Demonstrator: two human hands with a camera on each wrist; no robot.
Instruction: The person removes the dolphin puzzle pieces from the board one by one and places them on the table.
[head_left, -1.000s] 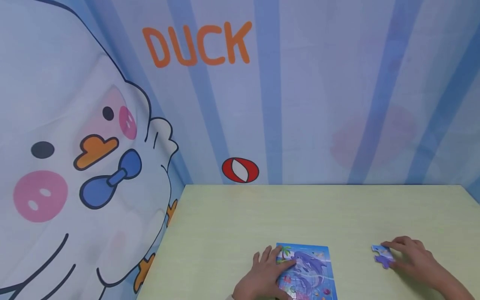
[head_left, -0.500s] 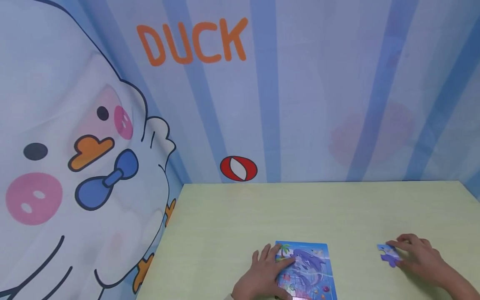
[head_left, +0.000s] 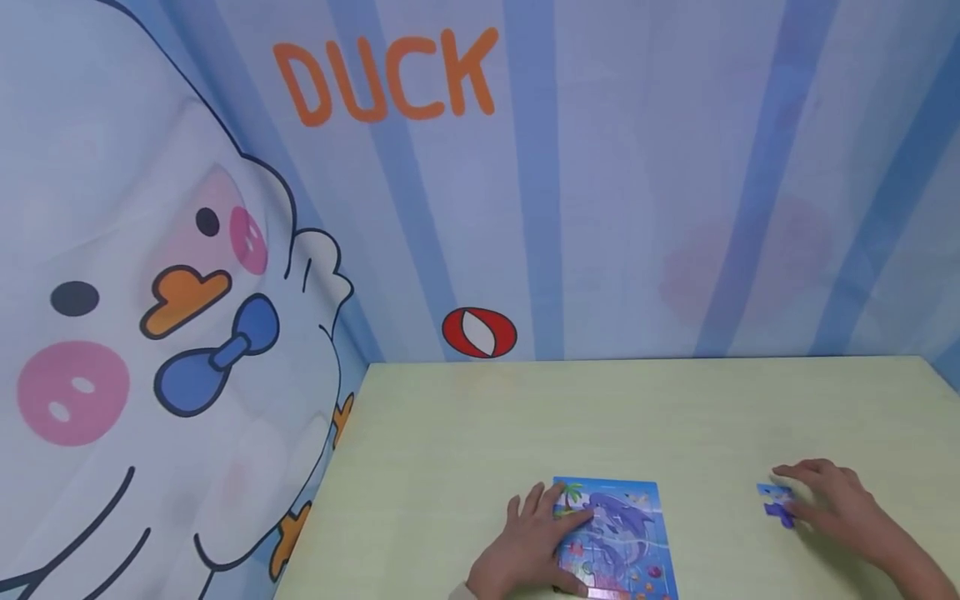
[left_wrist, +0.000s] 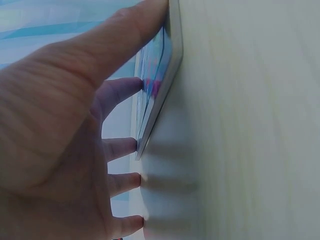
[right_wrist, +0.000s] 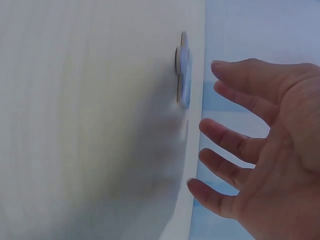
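Observation:
A jigsaw puzzle board (head_left: 630,537) with purple dolphins and a palm tree lies at the table's front. My left hand (head_left: 522,542) rests on its left side with fingers spread. In the left wrist view, thumb, index and middle fingers touch the board (left_wrist: 159,95); the other two fingertips are on the table. To the right, a joined bit of puzzle pieces (head_left: 777,504) in blue and purple lies on the table. My right hand (head_left: 840,510) is just beside it, fingers parted. In the right wrist view, a gap separates the fingertips from the pieces (right_wrist: 184,75).
The pale wooden table (head_left: 465,433) reaches back to a blue striped cloth wall (head_left: 615,183) marked DUCK. A large printed duck (head_left: 225,358) covers the cloth on the left side.
The right hand shifted the joined puzzle pieces slightly to the right, then let go of them and lifted its fingers. My left hand has stayed on the board.

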